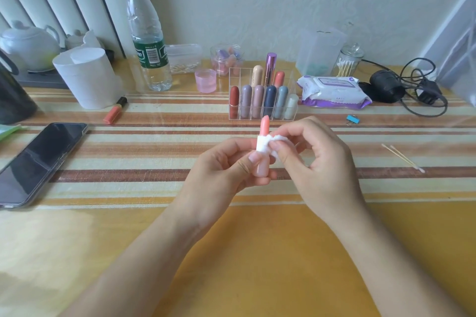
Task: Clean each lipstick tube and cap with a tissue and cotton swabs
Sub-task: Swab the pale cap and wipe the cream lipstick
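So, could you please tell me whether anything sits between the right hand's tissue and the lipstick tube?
Nothing visible does. The right hand pinches the tissue straight against the white collar of the lipstick tube, just under the bare pink stick, while the left hand grips the tube's base.

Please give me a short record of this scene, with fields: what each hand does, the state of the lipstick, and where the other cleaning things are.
left hand: holds the pink lipstick tube upright by its base
right hand: pinches a tissue piece against the tube's white collar
tube state: uncapped, stick raised
cotton swabs: two, lying on the table to the right, untouched
organizer: clear, behind the hands, holds capped lipsticks
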